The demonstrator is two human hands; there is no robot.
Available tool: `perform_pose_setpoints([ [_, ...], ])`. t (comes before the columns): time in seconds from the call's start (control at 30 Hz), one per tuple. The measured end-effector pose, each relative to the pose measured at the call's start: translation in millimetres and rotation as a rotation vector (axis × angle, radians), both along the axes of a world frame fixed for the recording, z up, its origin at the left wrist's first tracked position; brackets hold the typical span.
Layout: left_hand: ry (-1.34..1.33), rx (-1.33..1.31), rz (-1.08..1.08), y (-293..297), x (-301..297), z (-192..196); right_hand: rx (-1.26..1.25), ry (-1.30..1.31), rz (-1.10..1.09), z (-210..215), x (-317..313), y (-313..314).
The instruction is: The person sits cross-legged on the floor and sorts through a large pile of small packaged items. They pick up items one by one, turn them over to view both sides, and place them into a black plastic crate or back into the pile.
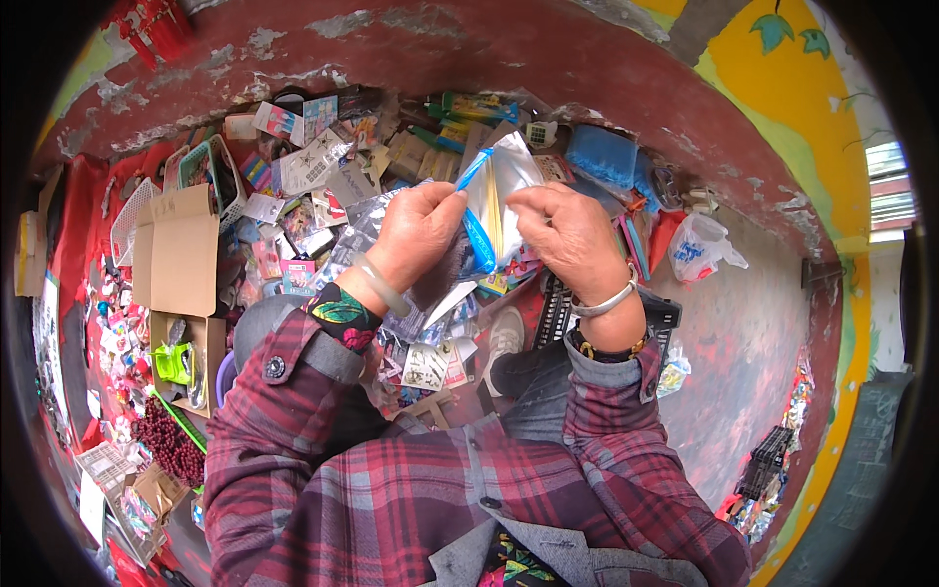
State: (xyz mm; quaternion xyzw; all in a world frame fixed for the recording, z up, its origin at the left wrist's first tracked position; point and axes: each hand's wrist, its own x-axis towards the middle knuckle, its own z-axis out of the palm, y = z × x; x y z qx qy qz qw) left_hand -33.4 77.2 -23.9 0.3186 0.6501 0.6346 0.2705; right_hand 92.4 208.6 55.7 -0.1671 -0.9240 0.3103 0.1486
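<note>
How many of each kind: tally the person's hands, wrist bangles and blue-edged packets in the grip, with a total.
Hands: 2, left hand and right hand
Bangles: 2, pale bangle and silver bangle
Blue-edged packet: 1
Total: 5

Across the top, the scene is hemmed in by a dark red wall band (489,54), its paint flaked to pale patches. Over to the upper right now, and a yellow mural (827,117) is revealed, decorated with green painted leaves (773,32)! Further right, a bright slatted patch (887,186) is lit up; whether a window, it cannot be told. Below, the grey, scuffed floor (724,303) is washed in soft, pale light.
</note>
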Motion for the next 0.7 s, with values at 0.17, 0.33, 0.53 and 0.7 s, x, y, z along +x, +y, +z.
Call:
perform_pose_setpoints([
  [0.17, 0.286, -0.003, -0.042, -1.2, 8.3, 10.4, 0.066, -0.15, -0.101, -9.6, -5.7, 2.2],
  [0.33, 0.137, 0.042, 0.03, -0.3, 10.8, 13.2, -0.177, -0.024, -0.153, -19.7, -8.3, 10.2],
  [0.53, 0.395, -0.004, 0.071, -4.6, 7.2, 25.3, 0.069, 0.082, -0.192, -11.8, -8.5, 2.0],
  [0.7, 0.364, 0.066, 0.162, -4.7, 9.5, 21.8, 0.317, 0.17, -0.229, -5.5, -9.6, -12.3],
])
